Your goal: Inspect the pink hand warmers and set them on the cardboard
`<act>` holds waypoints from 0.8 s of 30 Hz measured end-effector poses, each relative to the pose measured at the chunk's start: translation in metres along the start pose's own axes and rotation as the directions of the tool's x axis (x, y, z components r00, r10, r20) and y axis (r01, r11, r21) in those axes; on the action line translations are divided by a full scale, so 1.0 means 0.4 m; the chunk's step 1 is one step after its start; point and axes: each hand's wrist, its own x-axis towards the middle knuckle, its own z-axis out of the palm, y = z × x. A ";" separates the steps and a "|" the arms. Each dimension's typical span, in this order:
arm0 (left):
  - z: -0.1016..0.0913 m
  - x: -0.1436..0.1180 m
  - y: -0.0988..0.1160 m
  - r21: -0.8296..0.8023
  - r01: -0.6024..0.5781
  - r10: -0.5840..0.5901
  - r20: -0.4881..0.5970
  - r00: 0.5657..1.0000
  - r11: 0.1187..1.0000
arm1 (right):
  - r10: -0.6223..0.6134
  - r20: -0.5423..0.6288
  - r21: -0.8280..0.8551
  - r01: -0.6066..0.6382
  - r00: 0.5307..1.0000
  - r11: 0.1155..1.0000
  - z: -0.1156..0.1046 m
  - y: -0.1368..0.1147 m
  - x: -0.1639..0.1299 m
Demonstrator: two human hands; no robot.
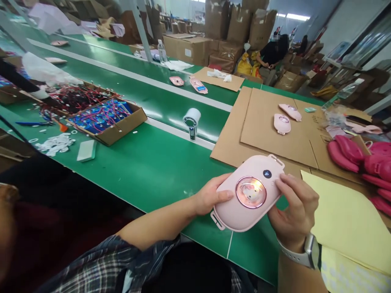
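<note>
A pink oval device (227, 217) with a strap loop at each end is held tilted above the green table. Its round clear window (251, 192) with a metallic rim glows orange around a small cartoon figure. A small dark round display (267, 174) beside it is lit. My left hand (212, 195) grips the device's left edge, thumb on the front and the other fingers hidden behind. My right hand (295, 203) holds the right edge, with fingertips touching the front near the display. A watch is on my right wrist.
Cardboard sheets (226, 142) with two pink devices (282, 124) lie ahead. Yellow sheets (345, 219) and dark pink pouches (345, 152) are at right. A handheld fan (192, 120) stands mid-table. Left are a box of blue battery packs (104, 116), white rings (58, 143) and another person's arm (18, 75).
</note>
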 end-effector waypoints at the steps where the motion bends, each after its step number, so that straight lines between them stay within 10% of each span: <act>1: 0.000 -0.002 0.002 0.021 0.003 -0.003 0.002 1.000 1.000 | -0.010 -0.031 -0.011 0.009 0.999 1.000 0.002 0.000 -0.002; 12: -0.005 0.001 0.003 0.169 -0.076 0.074 0.018 0.997 0.983 | -0.112 -0.176 -0.059 0.103 0.978 0.993 0.013 0.012 -0.010; 24: -0.003 0.030 -0.013 -0.071 0.007 -0.006 0.008 1.000 0.997 | -0.048 0.054 -0.036 0.050 0.997 0.998 0.004 0.004 0.002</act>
